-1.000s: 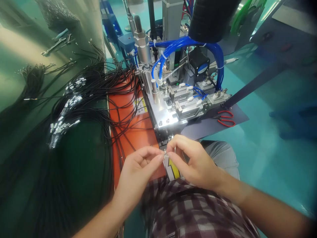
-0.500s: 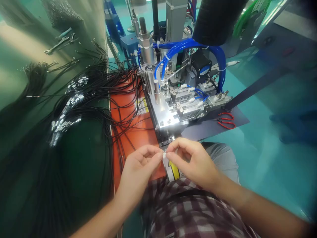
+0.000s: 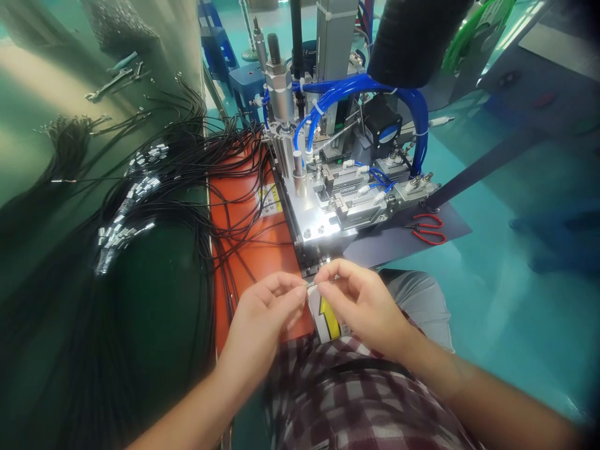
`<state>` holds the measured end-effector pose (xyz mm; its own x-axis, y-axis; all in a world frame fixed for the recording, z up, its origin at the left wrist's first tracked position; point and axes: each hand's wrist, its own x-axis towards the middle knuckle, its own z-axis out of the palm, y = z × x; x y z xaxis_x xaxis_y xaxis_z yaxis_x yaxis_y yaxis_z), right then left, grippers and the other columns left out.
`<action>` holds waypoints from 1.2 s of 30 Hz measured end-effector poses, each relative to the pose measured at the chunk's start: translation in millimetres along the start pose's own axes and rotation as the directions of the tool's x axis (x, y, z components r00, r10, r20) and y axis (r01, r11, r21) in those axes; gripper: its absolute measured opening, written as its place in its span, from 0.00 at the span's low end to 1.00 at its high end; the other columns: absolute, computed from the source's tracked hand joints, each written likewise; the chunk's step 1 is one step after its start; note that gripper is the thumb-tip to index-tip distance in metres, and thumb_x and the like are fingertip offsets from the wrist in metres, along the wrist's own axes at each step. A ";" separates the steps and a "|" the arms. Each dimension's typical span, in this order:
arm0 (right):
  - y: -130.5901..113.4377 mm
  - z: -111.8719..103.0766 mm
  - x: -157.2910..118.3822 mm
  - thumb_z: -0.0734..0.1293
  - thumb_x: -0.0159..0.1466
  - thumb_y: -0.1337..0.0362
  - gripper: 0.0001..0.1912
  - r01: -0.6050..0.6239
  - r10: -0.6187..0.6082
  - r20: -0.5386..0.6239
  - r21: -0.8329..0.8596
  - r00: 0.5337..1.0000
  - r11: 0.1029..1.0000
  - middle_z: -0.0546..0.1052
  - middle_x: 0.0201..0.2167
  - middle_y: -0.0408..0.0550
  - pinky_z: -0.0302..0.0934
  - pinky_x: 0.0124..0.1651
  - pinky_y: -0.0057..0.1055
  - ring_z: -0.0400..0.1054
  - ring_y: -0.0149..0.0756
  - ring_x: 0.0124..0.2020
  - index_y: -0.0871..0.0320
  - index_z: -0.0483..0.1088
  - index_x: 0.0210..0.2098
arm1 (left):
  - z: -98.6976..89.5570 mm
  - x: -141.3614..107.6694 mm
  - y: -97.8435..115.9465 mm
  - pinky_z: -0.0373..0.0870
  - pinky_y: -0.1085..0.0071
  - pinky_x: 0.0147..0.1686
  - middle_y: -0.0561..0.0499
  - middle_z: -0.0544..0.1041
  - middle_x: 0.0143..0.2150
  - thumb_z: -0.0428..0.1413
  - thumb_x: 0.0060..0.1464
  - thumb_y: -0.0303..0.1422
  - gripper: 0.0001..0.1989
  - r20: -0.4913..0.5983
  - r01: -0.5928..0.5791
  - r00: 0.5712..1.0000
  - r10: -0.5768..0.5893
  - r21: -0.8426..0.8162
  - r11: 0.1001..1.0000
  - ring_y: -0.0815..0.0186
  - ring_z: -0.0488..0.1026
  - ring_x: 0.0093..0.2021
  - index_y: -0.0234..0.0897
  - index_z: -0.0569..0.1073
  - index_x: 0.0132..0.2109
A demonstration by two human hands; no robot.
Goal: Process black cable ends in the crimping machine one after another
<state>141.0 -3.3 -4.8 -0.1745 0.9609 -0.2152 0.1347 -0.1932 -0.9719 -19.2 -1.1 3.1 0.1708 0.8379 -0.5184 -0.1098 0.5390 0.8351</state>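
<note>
My left hand (image 3: 267, 312) is pinched, thumb against forefinger, just in front of the metal machine (image 3: 312, 215). Facing it, my right hand (image 3: 360, 297) pinches in the same way. A tiny pale piece (image 3: 310, 285) shows between the two sets of fingertips, too small to name. Below the fingers is a white label with a yellow arrow (image 3: 330, 315), on the near end of the orange base (image 3: 276, 250). Black cables (image 3: 234, 219) lie across that base to the left of the machine, passing close to my left hand.
Cable bundles with shiny metal ends (image 3: 126, 212) cover the green surface (image 3: 154, 312) at left. Blue air tubes (image 3: 360, 81) arch over the machine. Red-handled pliers (image 3: 429, 228) lie on a grey plate (image 3: 389, 247) at right. A blue stool (image 3: 246, 84) stands behind.
Both hands have stayed almost in place, with only slight shifts of the fingertips. The pale piece shows a little more between them. The view has shifted very slightly.
</note>
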 end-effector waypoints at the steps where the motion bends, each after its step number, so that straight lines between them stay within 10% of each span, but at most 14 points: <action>1: -1.2 -0.2 -0.2 0.62 0.63 0.64 0.04 -0.029 0.029 0.003 0.013 1.000 0.999 0.62 0.18 0.36 0.49 0.19 0.22 0.53 0.24 0.17 0.59 0.67 0.34 | 0.3 0.0 0.5 0.48 0.78 0.22 0.59 0.63 0.19 0.62 0.51 0.35 0.09 -0.005 -0.004 1.000 0.004 -0.015 1.000 0.77 0.54 0.20 0.34 0.72 0.33; 36: -0.8 11.8 2.5 0.64 0.63 0.62 0.07 -0.103 0.104 0.002 0.114 0.995 0.988 0.64 0.16 0.36 0.49 0.18 0.21 0.55 0.24 0.15 0.58 0.66 0.30 | 0.6 0.9 3.9 0.54 0.77 0.24 0.57 0.67 0.22 0.60 0.50 0.31 0.07 0.039 0.053 0.998 -0.047 -0.172 0.984 0.78 0.56 0.19 0.33 0.71 0.28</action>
<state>128.9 -3.1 -5.7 -0.1613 0.9352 -0.3152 0.0403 -0.3129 -0.9489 -18.9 1.7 6.0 0.2142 0.8077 -0.5493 -0.2674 0.5894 0.7623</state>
